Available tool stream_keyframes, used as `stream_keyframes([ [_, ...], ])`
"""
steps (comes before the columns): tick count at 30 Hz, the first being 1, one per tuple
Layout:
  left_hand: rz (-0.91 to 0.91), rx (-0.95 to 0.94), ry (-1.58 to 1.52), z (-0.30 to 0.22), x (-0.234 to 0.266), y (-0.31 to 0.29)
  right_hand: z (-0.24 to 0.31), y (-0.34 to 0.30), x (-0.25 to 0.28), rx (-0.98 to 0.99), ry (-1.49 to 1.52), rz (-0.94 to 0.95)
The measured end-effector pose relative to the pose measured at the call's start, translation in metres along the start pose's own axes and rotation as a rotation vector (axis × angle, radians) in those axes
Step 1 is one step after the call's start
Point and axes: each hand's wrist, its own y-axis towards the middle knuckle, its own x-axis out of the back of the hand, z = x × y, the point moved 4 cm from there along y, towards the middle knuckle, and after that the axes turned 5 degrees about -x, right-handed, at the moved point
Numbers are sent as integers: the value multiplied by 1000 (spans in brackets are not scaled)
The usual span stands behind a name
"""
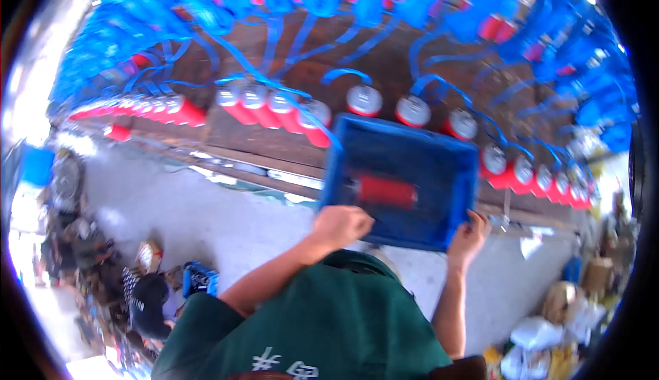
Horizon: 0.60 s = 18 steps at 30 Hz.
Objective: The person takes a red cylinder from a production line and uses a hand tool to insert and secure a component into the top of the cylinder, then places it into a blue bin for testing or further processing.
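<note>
— so, where are the hands?

— both on the blue plastic tray (439, 167). the left hand (341, 226) is curled over its near rim at the left corner, fingers folded down on the edge. the right hand (468, 238) grips the near right corner, thumb up against the side wall, fingers wrapped underneath as far as i can tell.

— and what's in the tray?

— one red cylinder (386, 191), lying on its side on the tray floor. it sits just beyond the left hand, near but not touching it, and well apart from the right hand.

— what lies past the tray?

— a wooden bench (384, 64) with a row of red cylinders with pale ends (274, 105) and blue straps (274, 33) looped over them. the picture is blurred, so finer detail is hard to tell.
</note>
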Motion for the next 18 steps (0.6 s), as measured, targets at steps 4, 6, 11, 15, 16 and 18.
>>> stream_keyframes([
  [4, -19, 35, -12, -7, 5, 5, -32, -4, -4, -32, 60, -4],
  [6, -92, 12, -66, -4, 5, 4, -35, -5, -8, -37, 52, 4],
  [11, -109, -85, -56, 4, -1, 24, -34, -2, -9, -51, 4, 14],
  [15, -103, -249, 124, 2, -12, 59, -37, 0, -11, -16, -27, 13],
  [16, -124, -289, 220, 0, -16, 67, -33, -1, -11, -28, -24, 12],
  [18, -100, -280, 288, 9, -35, 84, -32, -1, -12, -38, -20, 10],
])
